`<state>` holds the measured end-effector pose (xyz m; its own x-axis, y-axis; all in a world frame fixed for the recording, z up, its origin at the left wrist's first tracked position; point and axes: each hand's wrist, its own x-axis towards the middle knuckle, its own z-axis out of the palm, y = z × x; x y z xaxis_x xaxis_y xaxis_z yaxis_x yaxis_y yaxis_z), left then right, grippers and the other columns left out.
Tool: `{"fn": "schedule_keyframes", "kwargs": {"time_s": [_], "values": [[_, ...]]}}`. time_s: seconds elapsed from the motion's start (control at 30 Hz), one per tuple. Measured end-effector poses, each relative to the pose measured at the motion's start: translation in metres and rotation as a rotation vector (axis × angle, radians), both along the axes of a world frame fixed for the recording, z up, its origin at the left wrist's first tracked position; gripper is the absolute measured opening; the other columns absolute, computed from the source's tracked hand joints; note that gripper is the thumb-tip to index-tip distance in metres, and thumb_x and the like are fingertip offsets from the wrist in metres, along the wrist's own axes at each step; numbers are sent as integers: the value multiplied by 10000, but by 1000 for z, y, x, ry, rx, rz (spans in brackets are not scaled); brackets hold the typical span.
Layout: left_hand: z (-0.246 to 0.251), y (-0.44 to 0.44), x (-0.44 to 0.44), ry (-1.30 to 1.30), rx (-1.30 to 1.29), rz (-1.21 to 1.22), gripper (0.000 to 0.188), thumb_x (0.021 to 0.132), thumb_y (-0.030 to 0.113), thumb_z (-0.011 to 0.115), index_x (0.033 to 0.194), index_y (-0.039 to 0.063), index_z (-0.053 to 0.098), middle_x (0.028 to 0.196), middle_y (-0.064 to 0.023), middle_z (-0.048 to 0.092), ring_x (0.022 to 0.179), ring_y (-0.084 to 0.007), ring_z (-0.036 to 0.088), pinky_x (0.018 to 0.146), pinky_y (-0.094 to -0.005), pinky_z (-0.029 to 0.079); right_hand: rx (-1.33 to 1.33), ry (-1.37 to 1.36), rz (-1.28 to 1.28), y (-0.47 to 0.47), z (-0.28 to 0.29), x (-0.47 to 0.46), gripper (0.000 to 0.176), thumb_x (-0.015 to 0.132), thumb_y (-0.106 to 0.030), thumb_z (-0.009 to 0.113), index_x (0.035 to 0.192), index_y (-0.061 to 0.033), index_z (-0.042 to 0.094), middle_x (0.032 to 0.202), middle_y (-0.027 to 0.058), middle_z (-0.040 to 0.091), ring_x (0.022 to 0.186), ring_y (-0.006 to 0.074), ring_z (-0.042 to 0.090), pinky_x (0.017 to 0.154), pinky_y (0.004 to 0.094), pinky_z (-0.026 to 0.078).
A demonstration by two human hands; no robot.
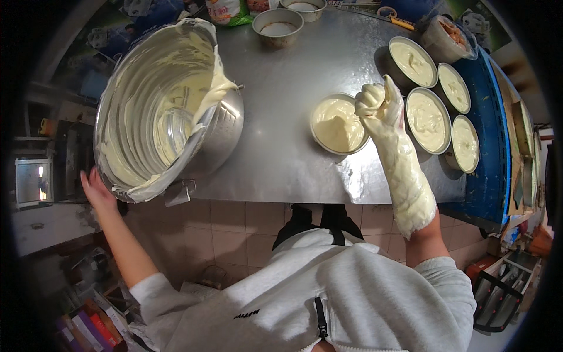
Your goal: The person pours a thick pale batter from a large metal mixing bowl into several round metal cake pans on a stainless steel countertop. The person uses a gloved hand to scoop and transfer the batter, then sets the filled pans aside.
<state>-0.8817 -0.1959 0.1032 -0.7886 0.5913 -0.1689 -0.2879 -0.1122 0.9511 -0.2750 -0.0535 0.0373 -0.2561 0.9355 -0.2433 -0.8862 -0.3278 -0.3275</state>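
Note:
My right hand (pixel 379 104), coated in pale cream batter to well up the forearm, is curled into a fist with its thumb up. It is held above the right rim of a round metal cake tin (pixel 338 127) filled with batter. Whether the fist encloses any batter is hidden. At the left, my left hand (pixel 97 190) has its fingers spread beside the outer wall of a large steel mixing bowl (pixel 215 145); contact is unclear. The bowl leans with its mouth towards me. Batter (pixel 184 94) coats its inside and hangs thickly over the right rim.
Several batter-filled tins (pixel 427 119) stand at the right of the steel table (pixel 272 167). Two tins (pixel 278 28) without batter stand at the back. A yellow-handled knife (pixel 401 23) lies near a plastic-lined tub (pixel 448 39). A blue surface (pixel 484 110) adjoins the right side.

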Motion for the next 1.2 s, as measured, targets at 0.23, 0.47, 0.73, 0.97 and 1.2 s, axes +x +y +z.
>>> {"fn": "schedule_keyframes", "kwargs": {"time_s": [0.23,0.47,0.73,0.97,1.2], "values": [[-121,-97,216,331,-288,-558,155,863,193,434,872,59,510,724,-52,530,559,-105,469,499,-230,405,-23,-41,-127,1,4,37,390,902,-359,433,588,-145,345,574,-9,309,530,127,332,413,219,261],[-175,38,441,-268,-317,-911,268,938,199,389,1155,49,343,915,-143,564,776,-244,623,656,-328,522,20,-7,-167,-3,26,92,382,917,-392,384,635,-135,376,571,-7,329,498,108,332,386,199,277],[-170,123,521,-178,-409,-806,189,945,178,338,1054,25,361,899,-156,558,784,-259,623,673,-352,531,24,-168,-443,-26,27,203,317,908,-372,431,755,-99,473,685,42,476,557,136,442,453,217,380],[-176,227,564,-99,-272,-904,222,946,173,346,1098,24,413,966,-169,576,889,-271,617,725,-333,515,-86,-282,-592,-32,6,272,318,894,-392,459,871,-78,505,773,66,528,650,203,512,516,286,451],[-180,341,492,473,-347,-547,353,868,181,477,1204,96,409,908,-142,630,739,-217,629,573,-305,490,-45,-368,-562,-28,2,291,305,910,-362,459,914,-65,530,771,58,549,654,193,546,533,284,497]]}}
